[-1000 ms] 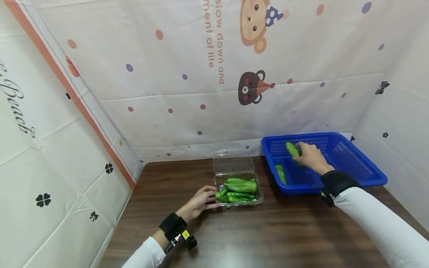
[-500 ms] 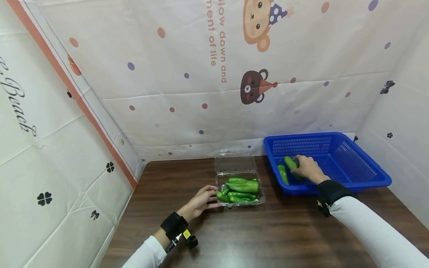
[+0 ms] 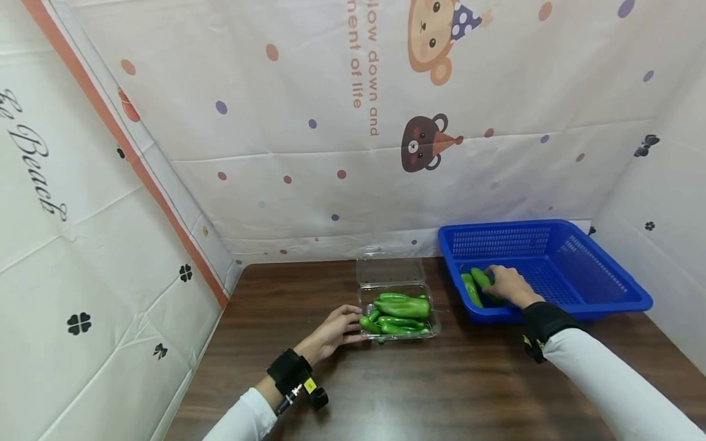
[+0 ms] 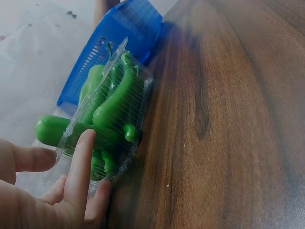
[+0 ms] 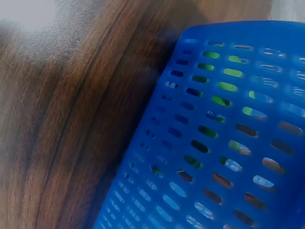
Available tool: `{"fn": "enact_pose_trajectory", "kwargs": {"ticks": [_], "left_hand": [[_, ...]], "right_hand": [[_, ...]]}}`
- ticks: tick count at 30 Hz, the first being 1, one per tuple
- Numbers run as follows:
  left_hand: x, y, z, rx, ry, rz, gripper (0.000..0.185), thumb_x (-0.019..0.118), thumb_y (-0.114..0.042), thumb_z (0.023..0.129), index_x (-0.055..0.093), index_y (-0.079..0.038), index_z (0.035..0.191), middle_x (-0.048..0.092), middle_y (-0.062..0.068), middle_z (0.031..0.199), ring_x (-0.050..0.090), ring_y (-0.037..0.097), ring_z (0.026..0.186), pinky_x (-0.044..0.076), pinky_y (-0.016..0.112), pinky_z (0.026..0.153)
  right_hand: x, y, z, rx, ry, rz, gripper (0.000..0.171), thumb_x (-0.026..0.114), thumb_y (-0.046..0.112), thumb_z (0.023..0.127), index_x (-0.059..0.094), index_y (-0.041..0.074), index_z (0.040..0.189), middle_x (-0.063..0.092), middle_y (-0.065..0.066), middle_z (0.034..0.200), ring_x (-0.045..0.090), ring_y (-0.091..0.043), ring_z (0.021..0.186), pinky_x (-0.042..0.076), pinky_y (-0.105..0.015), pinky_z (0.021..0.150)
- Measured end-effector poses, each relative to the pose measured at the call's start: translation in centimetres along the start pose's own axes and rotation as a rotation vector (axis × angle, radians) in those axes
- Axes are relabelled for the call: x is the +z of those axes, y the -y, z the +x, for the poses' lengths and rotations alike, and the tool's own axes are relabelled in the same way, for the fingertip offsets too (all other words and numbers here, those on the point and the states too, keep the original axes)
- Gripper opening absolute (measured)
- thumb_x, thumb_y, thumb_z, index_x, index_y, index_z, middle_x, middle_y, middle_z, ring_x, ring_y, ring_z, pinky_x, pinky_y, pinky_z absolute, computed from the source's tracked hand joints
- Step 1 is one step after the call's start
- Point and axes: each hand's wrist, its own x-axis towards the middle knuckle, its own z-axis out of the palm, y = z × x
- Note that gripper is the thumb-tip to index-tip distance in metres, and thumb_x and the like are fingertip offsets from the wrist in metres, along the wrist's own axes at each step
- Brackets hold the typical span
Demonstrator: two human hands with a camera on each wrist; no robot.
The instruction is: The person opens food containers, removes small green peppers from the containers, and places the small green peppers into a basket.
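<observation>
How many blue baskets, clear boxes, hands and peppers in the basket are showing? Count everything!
Blue basket: 1
Clear box: 1
Hands (left hand, right hand): 2
Peppers showing in the basket (left pepper, right pepper): 2
Total: 6

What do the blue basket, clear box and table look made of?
Basket: likely moulded plastic, semi-matte, with slotted walls.
Box: probably thin, glossy plastic, the peppers showing through its ribbed walls.
Table: dark, streaky grain with a soft sheen; wood or laminate, I can't tell.
</observation>
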Motion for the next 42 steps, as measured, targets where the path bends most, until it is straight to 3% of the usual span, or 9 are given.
{"fn": "enact_pose_trajectory", "kwargs": {"ticks": [9, 15, 20, 23, 25, 29, 32, 37, 42], "left_hand": [[0.0, 0.2, 0.1, 0.022, 0.012, 0.004, 0.034, 0.049, -0.015, 0.108, 0.044, 0.004, 0.137, 0.051, 0.020, 0.136, 0.060, 0.026, 0.112, 0.064, 0.039, 0.096], [-0.1, 0.3, 0.1, 0.012, 0.012, 0.013, 0.035, 0.049, -0.015, 0.108, 0.044, 0.004, 0.138, 0.053, 0.019, 0.132, 0.060, 0.027, 0.115, 0.064, 0.039, 0.096], [-0.1, 0.3, 0.2, 0.013, 0.008, 0.005, 0.035, 0.048, -0.014, 0.108, 0.044, 0.004, 0.138, 0.050, 0.022, 0.137, 0.060, 0.028, 0.115, 0.063, 0.039, 0.097], [0.0, 0.3, 0.2, 0.017, 0.010, 0.003, 0.035, 0.048, -0.014, 0.108, 0.044, 0.004, 0.138, 0.050, 0.023, 0.139, 0.060, 0.028, 0.115, 0.063, 0.040, 0.097], [-0.1, 0.3, 0.1, 0.016, 0.012, 0.007, 0.035, 0.048, -0.014, 0.108, 0.045, 0.004, 0.137, 0.050, 0.022, 0.138, 0.060, 0.028, 0.116, 0.063, 0.040, 0.097], [-0.2, 0.1, 0.0, 0.012, 0.010, 0.007, 0.034, 0.048, -0.014, 0.108, 0.045, 0.004, 0.137, 0.052, 0.021, 0.134, 0.059, 0.029, 0.118, 0.063, 0.040, 0.096], [-0.2, 0.0, 0.0, 0.016, 0.006, 0.004, 0.034, 0.048, -0.014, 0.108, 0.045, 0.004, 0.137, 0.052, 0.021, 0.135, 0.059, 0.029, 0.118, 0.063, 0.040, 0.097], [-0.2, 0.1, -0.1, 0.019, 0.008, -0.002, 0.034, 0.048, -0.015, 0.109, 0.044, 0.004, 0.137, 0.050, 0.021, 0.138, 0.060, 0.029, 0.117, 0.063, 0.040, 0.097], [-0.1, 0.1, -0.1, 0.015, 0.016, -0.012, 0.034, 0.049, -0.015, 0.109, 0.045, 0.004, 0.137, 0.053, 0.018, 0.132, 0.059, 0.027, 0.115, 0.063, 0.039, 0.097]], "right_hand": [[0.3, -0.3, -0.1, -0.021, 0.004, 0.008, 0.056, 0.072, 0.014, 0.090, 0.052, -0.017, 0.132, 0.056, -0.043, 0.128, 0.058, -0.058, 0.112, 0.057, -0.063, 0.083], [-1.0, 0.3, -0.5, -0.020, -0.055, 0.011, 0.048, 0.068, 0.019, 0.095, 0.057, -0.011, 0.132, 0.058, -0.041, 0.127, 0.064, -0.053, 0.100, 0.059, -0.053, 0.065], [-3.5, 1.9, -0.9, -0.104, -0.169, -0.001, 0.048, 0.066, 0.016, 0.097, 0.054, -0.010, 0.136, 0.058, -0.041, 0.127, 0.067, -0.039, 0.079, 0.049, -0.036, 0.050], [-5.2, 3.3, -1.6, -0.171, -0.264, -0.032, 0.048, 0.066, 0.015, 0.098, 0.054, -0.008, 0.138, 0.054, -0.042, 0.131, 0.065, -0.046, 0.090, 0.055, -0.046, 0.053], [-6.3, 4.4, -2.1, -0.210, -0.330, -0.050, 0.049, 0.066, 0.016, 0.098, 0.054, -0.006, 0.139, 0.051, -0.041, 0.134, 0.060, -0.053, 0.106, 0.060, -0.057, 0.064], [-7.9, 6.9, -2.8, -0.262, -0.431, -0.042, 0.053, 0.067, 0.017, 0.097, 0.051, -0.002, 0.144, 0.049, -0.038, 0.139, 0.052, -0.055, 0.120, 0.058, -0.068, 0.077], [-8.1, 8.6, -3.1, -0.312, -0.517, -0.021, 0.058, 0.070, 0.015, 0.096, 0.048, 0.000, 0.146, 0.048, -0.034, 0.142, 0.048, -0.054, 0.127, 0.058, -0.068, 0.075], [-6.7, 11.2, -3.5, -0.419, -0.657, -0.015, 0.061, 0.075, 0.013, 0.092, 0.049, 0.004, 0.147, 0.042, -0.030, 0.151, 0.041, -0.051, 0.135, 0.057, -0.057, 0.057], [-5.0, 13.5, -3.8, -0.503, -0.681, -0.034, 0.063, 0.077, 0.013, 0.090, 0.051, 0.007, 0.147, 0.043, -0.026, 0.152, 0.044, -0.047, 0.135, 0.056, -0.048, 0.054]]}}
